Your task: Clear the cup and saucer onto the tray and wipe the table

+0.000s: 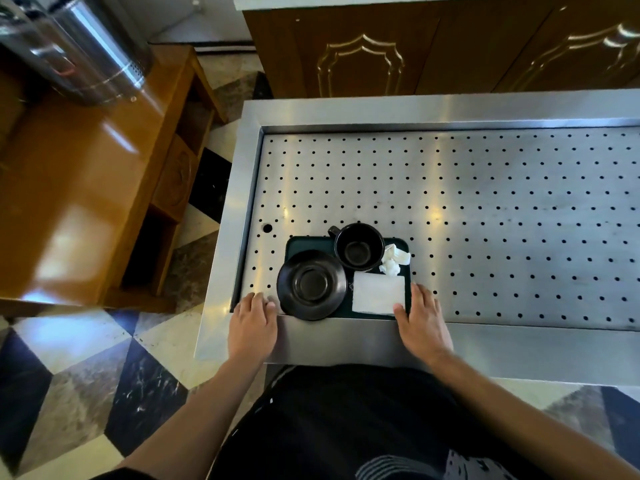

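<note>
Black ceramic, both pieces: the cup (359, 247) and the saucer (311, 285) sit on a dark green tray (346, 241) at the near left corner of a perforated steel counter (485, 209). On the tray, the cup stands upright and empty at the far side, its handle pointing off the far left edge; the saucer lies at the near left, overhanging the tray's left rim. A flat white napkin (378, 294) lies at the tray's near right, and a crumpled tissue (394, 259) sits just beyond it, beside the cup.

Either side of the tray are the hands. The left hand (254, 320) rests flat on the counter's rim just left of the saucer, fingers relaxed, grasping nothing. The right hand (423, 318) lies at the tray's right edge, fingers straight, thumb touching the napkin's near right corner.
</note>
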Demonstrator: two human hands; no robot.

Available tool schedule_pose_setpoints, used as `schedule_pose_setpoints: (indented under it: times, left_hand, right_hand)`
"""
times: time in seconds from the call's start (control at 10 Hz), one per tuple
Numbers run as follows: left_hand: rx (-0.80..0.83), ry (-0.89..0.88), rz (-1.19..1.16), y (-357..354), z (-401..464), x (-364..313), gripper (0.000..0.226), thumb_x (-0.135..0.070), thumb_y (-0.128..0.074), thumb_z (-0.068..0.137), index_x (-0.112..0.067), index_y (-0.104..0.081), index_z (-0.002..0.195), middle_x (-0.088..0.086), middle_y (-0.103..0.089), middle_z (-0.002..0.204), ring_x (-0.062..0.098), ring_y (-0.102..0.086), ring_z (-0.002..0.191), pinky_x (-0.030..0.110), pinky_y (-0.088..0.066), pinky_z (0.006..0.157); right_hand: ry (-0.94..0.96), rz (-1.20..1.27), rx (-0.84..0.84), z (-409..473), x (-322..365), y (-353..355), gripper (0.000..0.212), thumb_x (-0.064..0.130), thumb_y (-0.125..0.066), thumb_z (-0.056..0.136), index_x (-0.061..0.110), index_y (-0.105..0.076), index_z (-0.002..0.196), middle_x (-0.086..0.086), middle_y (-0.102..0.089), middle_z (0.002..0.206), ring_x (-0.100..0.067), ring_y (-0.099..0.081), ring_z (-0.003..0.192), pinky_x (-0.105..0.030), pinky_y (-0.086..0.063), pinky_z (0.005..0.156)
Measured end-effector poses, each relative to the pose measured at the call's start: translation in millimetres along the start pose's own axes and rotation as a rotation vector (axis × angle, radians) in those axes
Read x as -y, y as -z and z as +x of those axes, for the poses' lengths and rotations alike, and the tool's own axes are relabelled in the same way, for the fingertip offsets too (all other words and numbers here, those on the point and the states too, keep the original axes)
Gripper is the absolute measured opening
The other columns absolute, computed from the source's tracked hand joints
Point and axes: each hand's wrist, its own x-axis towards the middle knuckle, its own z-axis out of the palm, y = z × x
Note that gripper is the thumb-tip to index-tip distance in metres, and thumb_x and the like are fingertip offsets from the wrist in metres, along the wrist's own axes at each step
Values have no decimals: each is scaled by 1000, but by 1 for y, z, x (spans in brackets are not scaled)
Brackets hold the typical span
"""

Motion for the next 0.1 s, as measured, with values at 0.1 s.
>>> schedule_pose_setpoints:
  times: [0.1]
  left_hand:
    - [35, -92, 62, -5, -8, 10, 43, -32, -44, 108, -8, -49, 144, 17, -47, 153, 35, -42, 142, 51, -36, 119]
  right_hand:
    - [-10, -45, -34, -20, 9, -12, 67, 40, -40, 106, 5, -20, 160, -14, -22, 168, -30, -23, 153, -43, -20, 125]
